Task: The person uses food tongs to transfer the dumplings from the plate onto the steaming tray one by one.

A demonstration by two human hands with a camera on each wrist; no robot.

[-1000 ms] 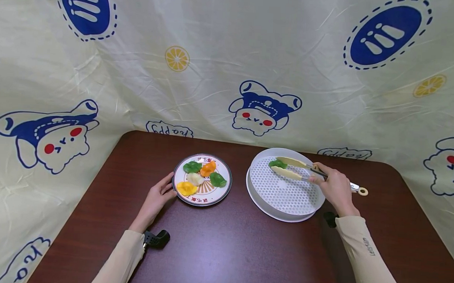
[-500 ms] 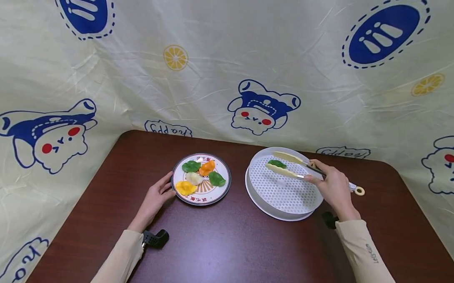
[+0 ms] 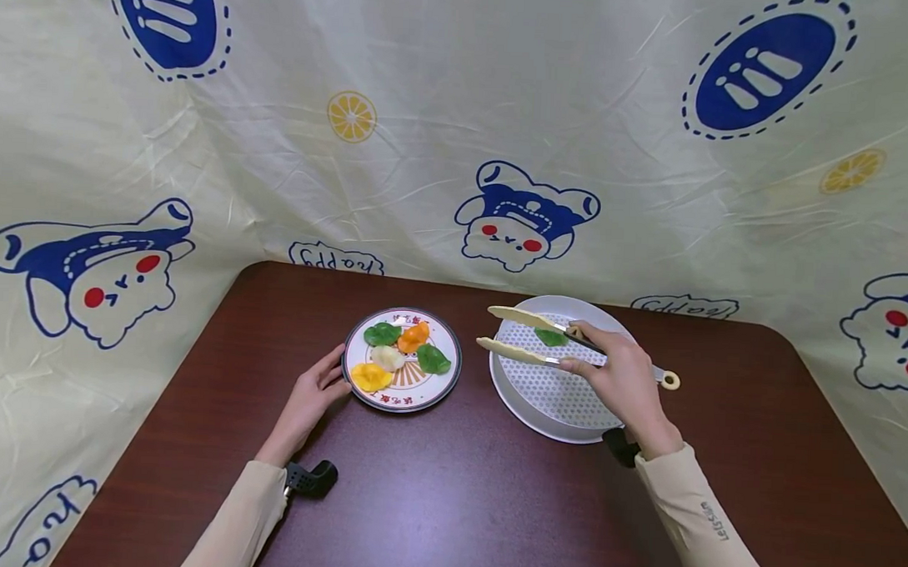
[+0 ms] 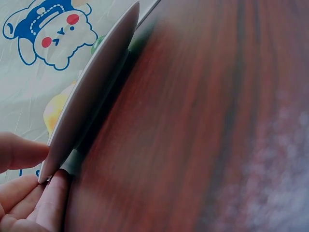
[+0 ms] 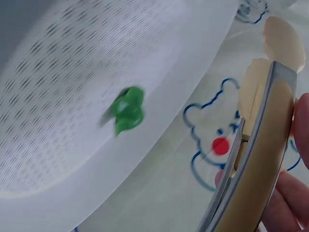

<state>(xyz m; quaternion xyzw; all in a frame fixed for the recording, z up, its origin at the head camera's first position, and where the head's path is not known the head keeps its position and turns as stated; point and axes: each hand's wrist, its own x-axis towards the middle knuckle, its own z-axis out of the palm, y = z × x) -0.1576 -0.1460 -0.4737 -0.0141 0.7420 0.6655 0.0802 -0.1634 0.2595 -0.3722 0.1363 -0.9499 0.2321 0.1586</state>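
My left hand point(image 3: 310, 408) grips the left rim of a white plate point(image 3: 423, 391) with a dark border, thumb on top and fingers beneath in the left wrist view. On the plate lie several toy-like dumplings: green point(image 3: 433, 359), orange point(image 3: 414, 338), yellow point(image 3: 371, 377) and cream point(image 3: 388, 358). My right hand point(image 3: 623, 381) holds tongs point(image 3: 517, 352) with cream tips, spread apart with nothing between them, over the left rim of a white perforated steamer basket point(image 3: 562, 400). One green dumpling point(image 5: 128, 110) lies inside the basket near its far wall.
The basket sits on a white round base point(image 3: 517, 415) to the plate's right. Both stand on a dark brown wooden table point(image 3: 431, 500). A printed cloth point(image 3: 397, 198) hangs behind the table.
The tongs have come away from the green dumpling, which stays in the basket. My right hand has moved left with the tongs toward the plate. The left hand and plate keep their place.
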